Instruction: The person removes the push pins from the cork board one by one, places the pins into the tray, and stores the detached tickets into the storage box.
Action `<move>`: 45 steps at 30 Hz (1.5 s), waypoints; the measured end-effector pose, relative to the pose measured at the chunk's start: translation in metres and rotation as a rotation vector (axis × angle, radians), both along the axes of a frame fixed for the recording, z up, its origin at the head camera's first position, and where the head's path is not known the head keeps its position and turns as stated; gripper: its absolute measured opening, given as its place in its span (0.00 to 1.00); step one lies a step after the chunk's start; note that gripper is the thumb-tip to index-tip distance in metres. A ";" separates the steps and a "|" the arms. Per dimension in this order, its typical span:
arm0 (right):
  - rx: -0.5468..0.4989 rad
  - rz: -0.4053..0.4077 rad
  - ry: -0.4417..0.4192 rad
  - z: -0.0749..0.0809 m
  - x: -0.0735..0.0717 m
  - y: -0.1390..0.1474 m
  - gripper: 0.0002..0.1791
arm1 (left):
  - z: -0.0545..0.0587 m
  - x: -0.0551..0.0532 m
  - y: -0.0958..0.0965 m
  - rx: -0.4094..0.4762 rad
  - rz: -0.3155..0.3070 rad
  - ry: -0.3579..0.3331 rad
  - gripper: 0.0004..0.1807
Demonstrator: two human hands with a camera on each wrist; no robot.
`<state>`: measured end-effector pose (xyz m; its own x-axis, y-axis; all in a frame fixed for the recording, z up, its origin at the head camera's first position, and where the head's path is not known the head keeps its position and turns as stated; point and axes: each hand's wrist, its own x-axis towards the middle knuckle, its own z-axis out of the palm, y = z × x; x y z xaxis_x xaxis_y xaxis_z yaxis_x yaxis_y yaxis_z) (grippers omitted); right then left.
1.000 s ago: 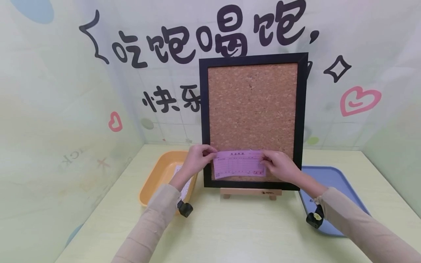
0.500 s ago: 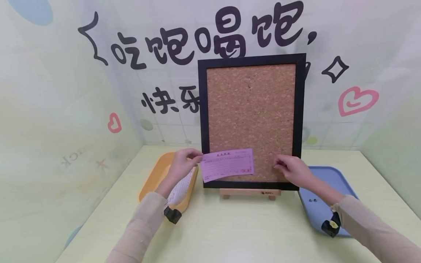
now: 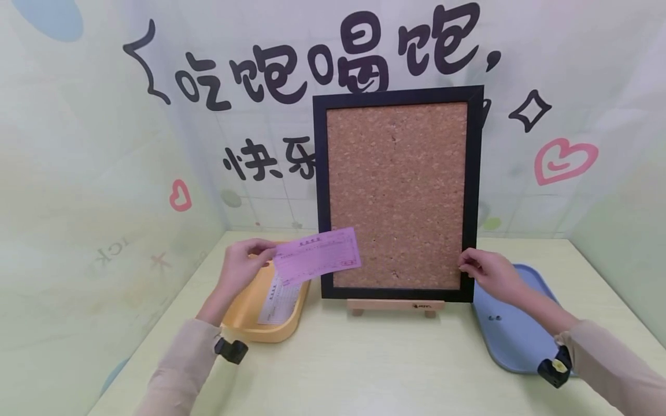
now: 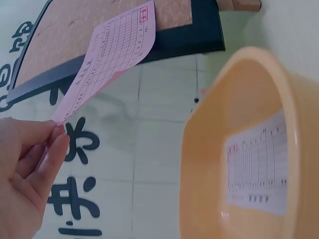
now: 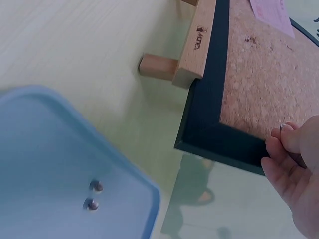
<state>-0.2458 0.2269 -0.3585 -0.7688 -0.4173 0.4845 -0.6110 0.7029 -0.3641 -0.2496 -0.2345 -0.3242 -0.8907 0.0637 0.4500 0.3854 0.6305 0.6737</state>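
My left hand pinches a pink printed slip by its left edge. The slip is tilted in the air, its right end overlapping the lower left of the framed corkboard in the head view. Below it, a white printed slip lies in the yellow tray. By the lower right side of the corkboard's black frame, my right hand pinches a tiny silvery push pin between thumb and fingertips, most of it hidden. Two similar silvery pins lie in the blue tray.
A small wooden easel holds the corkboard upright on the pale table. Behind stands a wall sheet with large black lettering. The yellow tray is on the left and the blue tray on the right.
The left hand has drawn the pink slip left, off the lower corkboard and over the yellow tray. The right hand has let go of the slip and moved right to the frame's edge.
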 end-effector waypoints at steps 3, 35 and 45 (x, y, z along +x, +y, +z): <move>0.002 -0.014 -0.018 0.000 0.002 0.008 0.08 | 0.000 0.006 -0.013 0.010 0.033 0.021 0.07; 0.033 -0.063 -0.044 -0.029 0.017 0.046 0.10 | -0.050 0.032 -0.059 0.157 0.345 -0.018 0.06; 0.036 -0.060 -0.068 -0.046 0.021 0.057 0.09 | -0.076 0.033 -0.051 0.137 0.414 -0.066 0.05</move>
